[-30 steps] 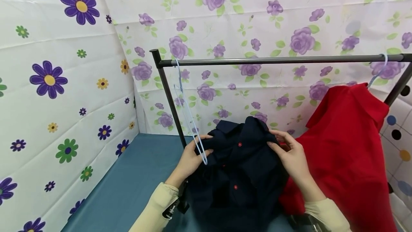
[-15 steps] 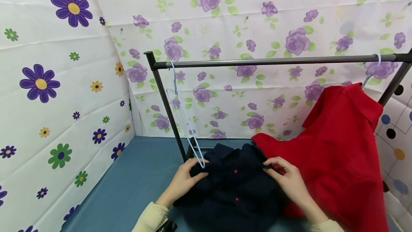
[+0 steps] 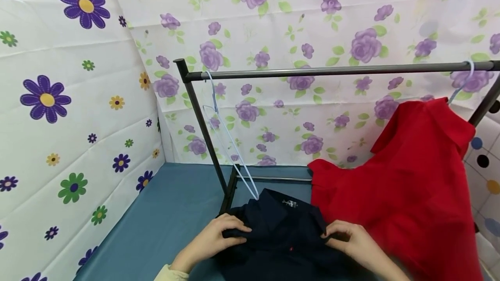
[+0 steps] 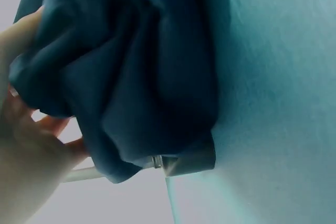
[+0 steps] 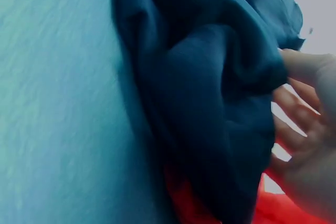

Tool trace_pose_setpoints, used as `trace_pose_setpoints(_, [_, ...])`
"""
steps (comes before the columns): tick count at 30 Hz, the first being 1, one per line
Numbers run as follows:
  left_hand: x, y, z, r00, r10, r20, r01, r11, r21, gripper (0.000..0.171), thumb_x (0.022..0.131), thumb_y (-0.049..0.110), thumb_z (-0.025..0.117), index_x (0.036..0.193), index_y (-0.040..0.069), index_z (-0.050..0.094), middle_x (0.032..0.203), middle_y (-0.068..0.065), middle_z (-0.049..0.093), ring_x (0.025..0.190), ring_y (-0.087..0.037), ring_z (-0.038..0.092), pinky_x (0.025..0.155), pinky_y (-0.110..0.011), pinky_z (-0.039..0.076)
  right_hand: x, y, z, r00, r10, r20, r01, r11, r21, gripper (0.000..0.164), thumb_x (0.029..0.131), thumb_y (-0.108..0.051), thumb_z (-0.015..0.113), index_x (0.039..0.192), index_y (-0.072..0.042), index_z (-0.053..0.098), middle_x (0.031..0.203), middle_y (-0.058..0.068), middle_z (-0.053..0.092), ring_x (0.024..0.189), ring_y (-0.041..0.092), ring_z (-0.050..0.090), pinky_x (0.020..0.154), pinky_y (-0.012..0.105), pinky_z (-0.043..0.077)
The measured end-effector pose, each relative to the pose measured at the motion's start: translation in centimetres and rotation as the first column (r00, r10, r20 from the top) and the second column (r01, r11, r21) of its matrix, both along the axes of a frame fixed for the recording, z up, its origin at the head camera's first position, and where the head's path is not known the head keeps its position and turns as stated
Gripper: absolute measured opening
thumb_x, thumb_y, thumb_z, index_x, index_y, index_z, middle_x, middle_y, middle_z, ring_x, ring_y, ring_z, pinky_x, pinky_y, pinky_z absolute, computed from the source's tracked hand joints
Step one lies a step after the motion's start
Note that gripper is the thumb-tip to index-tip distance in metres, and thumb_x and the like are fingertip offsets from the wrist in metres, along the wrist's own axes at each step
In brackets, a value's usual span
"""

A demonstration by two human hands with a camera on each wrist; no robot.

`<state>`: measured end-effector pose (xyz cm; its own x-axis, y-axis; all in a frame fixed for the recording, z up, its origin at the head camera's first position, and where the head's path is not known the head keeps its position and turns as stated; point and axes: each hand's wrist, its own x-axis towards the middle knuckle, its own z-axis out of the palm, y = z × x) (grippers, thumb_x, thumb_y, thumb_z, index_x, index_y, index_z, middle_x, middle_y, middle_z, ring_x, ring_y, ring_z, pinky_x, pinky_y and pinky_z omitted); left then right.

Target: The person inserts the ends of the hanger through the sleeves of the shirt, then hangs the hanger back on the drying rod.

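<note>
Flower-print sheets (image 3: 273,34) cover the bkgd walls, rear and L side; below them is a blue-covered worktop (image 3: 164,220). Dark metal rack (image 3: 312,72) stands on it. Red shirt (image 3: 414,172) hangs at the rack's R end, sleeve spread toward the middle. Navy shirt (image 3: 273,233), the thing being handled, is low at the front centre, b/w the rack's L leg & the red shirt. Pale blue hanger (image 3: 214,99) hangs bare near the L end, its lower tip at the navy collar.

Both hands are grasping: L hand (image 3: 215,240) pinches the navy shirt near one shoulder, R hand (image 3: 349,237) pinches the opp. side.

Change vs. half a sec ago: navy shirt & hands sit lower, collar tipped so its inside shows; hanger tip now clear of L fingers. Prob. means the neck is easier to get at, but shirt & hanger aren't joined yet.

Small red button (image 3: 291,249) shows on the front. Whitish mark (image 3: 290,203) inside the collar, maybe a brand print, too small to read; no other writing legible.
</note>
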<state>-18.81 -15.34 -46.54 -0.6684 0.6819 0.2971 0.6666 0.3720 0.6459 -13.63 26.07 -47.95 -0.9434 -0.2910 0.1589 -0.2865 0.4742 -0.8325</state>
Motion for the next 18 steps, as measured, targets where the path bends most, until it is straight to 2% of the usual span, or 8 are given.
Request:
trace_pose_setpoints(2, [0.2, -0.1, -0.2, 0.997, -0.044, 0.056, 0.045, 0.999, -0.028, 0.025, 0.095, 0.033, 0.071, 0.119, 0.029, 0.075, 0.116, 0.014, 0.067, 0.106, -0.007, 0.057, 0.092, -0.034, 0.049, -0.1, 0.5, -0.6, 0.995, 0.088, 0.04, -0.088, 0.996, -0.01, 0.008, 0.092, -0.019, 0.075, 0.098, -0.023, 0.077, 0.1, -0.005, 0.07, 0.092, 0.01, 0.064, 0.078, 0.026, 0.055])
trace_pose_setpoints(5, [0.5, 0.1, -0.6, 0.991, -0.089, 0.096, 0.095, 0.993, -0.065, 0.022, 0.096, 0.033, 0.07, 0.116, 0.028, 0.075, 0.115, 0.014, 0.067, 0.105, -0.006, 0.056, 0.091, -0.033, 0.047, -0.2, 0.9, -1.5, 0.986, 0.155, 0.061, -0.155, 0.988, -0.014, 0.007, 0.093, -0.02, 0.073, 0.099, -0.021, 0.077, 0.1, -0.005, 0.07, 0.093, 0.009, 0.064, 0.079, 0.026, 0.053])
trace_pose_setpoints(11, [0.9, 0.6, -0.8, 0.987, -0.101, 0.123, 0.116, 0.986, -0.121, 0.018, 0.097, 0.034, 0.068, 0.113, 0.03, 0.075, 0.112, 0.016, 0.065, 0.101, -0.004, 0.051, 0.086, -0.03, 0.043, -0.2, 0.6, -2.9, 0.984, 0.175, 0.015, -0.176, 0.984, 0.037, 0.005, 0.092, -0.022, 0.074, 0.096, -0.026, 0.075, 0.098, -0.011, 0.067, 0.093, 0.004, 0.06, 0.077, 0.024, 0.049])
trace_pose_setpoints(14, [1.0, 0.4, -0.3, 0.985, -0.107, 0.135, 0.127, 0.981, -0.15, 0.021, 0.099, 0.037, 0.065, 0.117, 0.03, 0.073, 0.115, 0.016, 0.064, 0.103, -0.005, 0.051, 0.088, -0.03, 0.044, -0.3, 0.8, -3.0, 0.984, 0.176, 0.034, -0.177, 0.983, 0.044, 0.005, 0.093, -0.023, 0.073, 0.098, -0.026, 0.075, 0.1, -0.01, 0.067, 0.093, 0.004, 0.061, 0.078, 0.025, 0.049])
trace_pose_setpoints(18, [1.3, -0.3, 1.4, 0.98, -0.091, 0.176, 0.119, 0.981, -0.156, 0.028, 0.102, 0.042, 0.059, 0.124, 0.029, 0.07, 0.12, 0.014, 0.063, 0.107, -0.006, 0.055, 0.091, -0.032, 0.048, -0.4, 1.2, -2.0, 0.979, 0.179, 0.092, -0.183, 0.983, 0.034, 0.007, 0.095, -0.025, 0.071, 0.102, -0.022, 0.073, 0.103, -0.006, 0.068, 0.094, 0.008, 0.06, 0.079, 0.027, 0.05])
